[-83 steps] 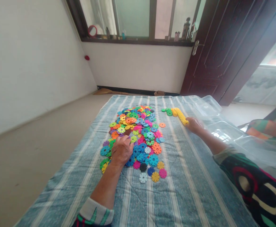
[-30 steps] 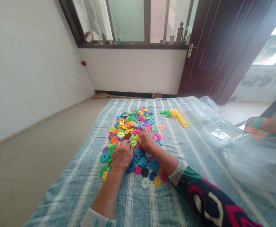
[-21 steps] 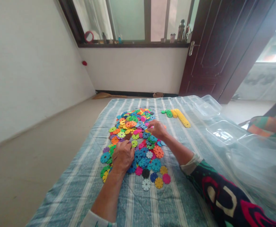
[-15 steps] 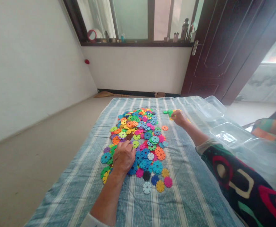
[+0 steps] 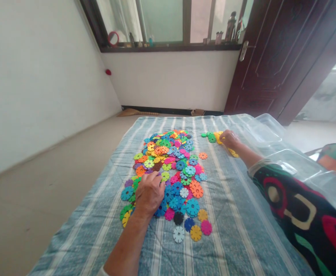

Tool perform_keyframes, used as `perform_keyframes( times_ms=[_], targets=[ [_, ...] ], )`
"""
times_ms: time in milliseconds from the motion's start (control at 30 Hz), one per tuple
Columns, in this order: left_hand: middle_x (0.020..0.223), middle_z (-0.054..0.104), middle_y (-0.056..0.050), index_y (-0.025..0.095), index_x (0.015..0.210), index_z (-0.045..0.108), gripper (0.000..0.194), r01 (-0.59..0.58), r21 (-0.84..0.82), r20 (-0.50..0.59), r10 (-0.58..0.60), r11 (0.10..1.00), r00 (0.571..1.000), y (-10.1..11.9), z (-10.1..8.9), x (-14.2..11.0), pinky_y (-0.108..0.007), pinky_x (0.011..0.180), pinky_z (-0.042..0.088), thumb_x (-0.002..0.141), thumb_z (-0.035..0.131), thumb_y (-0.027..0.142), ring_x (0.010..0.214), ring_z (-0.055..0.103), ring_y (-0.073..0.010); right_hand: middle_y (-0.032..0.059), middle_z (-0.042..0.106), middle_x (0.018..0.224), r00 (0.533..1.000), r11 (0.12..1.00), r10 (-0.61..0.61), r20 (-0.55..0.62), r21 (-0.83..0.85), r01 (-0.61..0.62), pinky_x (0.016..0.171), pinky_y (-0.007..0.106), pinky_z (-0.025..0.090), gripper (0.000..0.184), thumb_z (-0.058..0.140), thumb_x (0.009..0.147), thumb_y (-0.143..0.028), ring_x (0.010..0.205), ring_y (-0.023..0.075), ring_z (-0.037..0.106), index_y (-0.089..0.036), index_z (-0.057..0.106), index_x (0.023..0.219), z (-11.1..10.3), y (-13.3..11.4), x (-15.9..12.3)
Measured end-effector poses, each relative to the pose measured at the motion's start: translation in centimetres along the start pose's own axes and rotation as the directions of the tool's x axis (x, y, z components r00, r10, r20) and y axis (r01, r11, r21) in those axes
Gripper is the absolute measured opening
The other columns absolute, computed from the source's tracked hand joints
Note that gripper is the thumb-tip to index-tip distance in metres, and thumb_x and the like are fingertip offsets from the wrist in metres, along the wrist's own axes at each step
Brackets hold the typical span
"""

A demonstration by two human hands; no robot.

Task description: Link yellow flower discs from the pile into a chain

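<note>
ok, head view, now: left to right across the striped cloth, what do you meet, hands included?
left hand → pale disc at the pile's near edge → navy disc → green discs set apart from the pile → right hand → clear plastic containers

Room in a home, panelled door (image 5: 274, 53), windowsill (image 5: 168, 48) (mirror (image 5: 113, 38), bottle (image 5: 231, 27) there)

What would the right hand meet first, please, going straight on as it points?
Probably the yellow plastic discs at its fingers, possibly touching; green plastic discs lie just beyond. Depth is unclear.
</note>
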State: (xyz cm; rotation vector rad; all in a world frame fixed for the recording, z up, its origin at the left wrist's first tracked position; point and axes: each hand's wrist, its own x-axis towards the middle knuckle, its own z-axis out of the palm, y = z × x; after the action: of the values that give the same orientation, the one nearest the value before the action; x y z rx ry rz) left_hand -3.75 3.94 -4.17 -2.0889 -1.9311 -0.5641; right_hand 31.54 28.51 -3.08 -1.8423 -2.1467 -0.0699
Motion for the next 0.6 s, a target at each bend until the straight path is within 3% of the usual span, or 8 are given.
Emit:
perform_keyframes(
  times_ms=[200, 333, 600],
  targets=[
    [0.111, 0.070, -0.010, 0.016, 0.089, 0.073, 0.021, 0.005, 0.012, 0.005, -0.005, 1.000, 1.000, 0.1, -0.1, 0.1, -0.040, 0.091, 0.049, 0.085, 0.054, 0.025, 0.099, 0.059, -0.0260, 0.0086, 0.063, 0.109, 0.997, 0.996, -0.080, -0.023, -0.034, 0.079, 0.082, 0.033, 0.039, 0.028, 0.058, 0.084, -0.020, 0.104, 0.0244, 0.054, -0.027, 0.075, 0.105, 0.5, 0.2, -0.2],
    [0.110, 0.070, -0.010, 0.016, 0.086, 0.072, 0.021, 0.001, 0.011, 0.015, -0.001, 1.000, 1.000, 0.2, -0.3, 0.1, -0.039, 0.090, 0.050, 0.086, 0.054, 0.025, 0.098, 0.059, -0.0263, 0.0092, 0.061, 0.108, 0.985, 0.984, -0.170, 0.012, -0.053, 0.171, 0.081, 0.033, 0.036, 0.023, 0.059, 0.084, -0.023, 0.107, 0.0251, 0.050, -0.027, 0.077, 0.098, 0.7, -0.4, -0.5],
    [0.111, 0.069, -0.011, 0.015, 0.087, 0.072, 0.022, 0.005, 0.007, 0.029, -0.005, 1.000, 1.000, 0.3, -0.3, 0.0, -0.041, 0.089, 0.049, 0.086, 0.053, 0.025, 0.097, 0.058, -0.0266, 0.0104, 0.061, 0.107, 0.978, 0.970, -0.206, 0.045, -0.123, 0.210, 0.079, 0.032, 0.034, 0.022, 0.054, 0.089, -0.025, 0.106, 0.0248, 0.049, -0.022, 0.076, 0.093, -0.2, -1.1, -1.3]
  ],
)
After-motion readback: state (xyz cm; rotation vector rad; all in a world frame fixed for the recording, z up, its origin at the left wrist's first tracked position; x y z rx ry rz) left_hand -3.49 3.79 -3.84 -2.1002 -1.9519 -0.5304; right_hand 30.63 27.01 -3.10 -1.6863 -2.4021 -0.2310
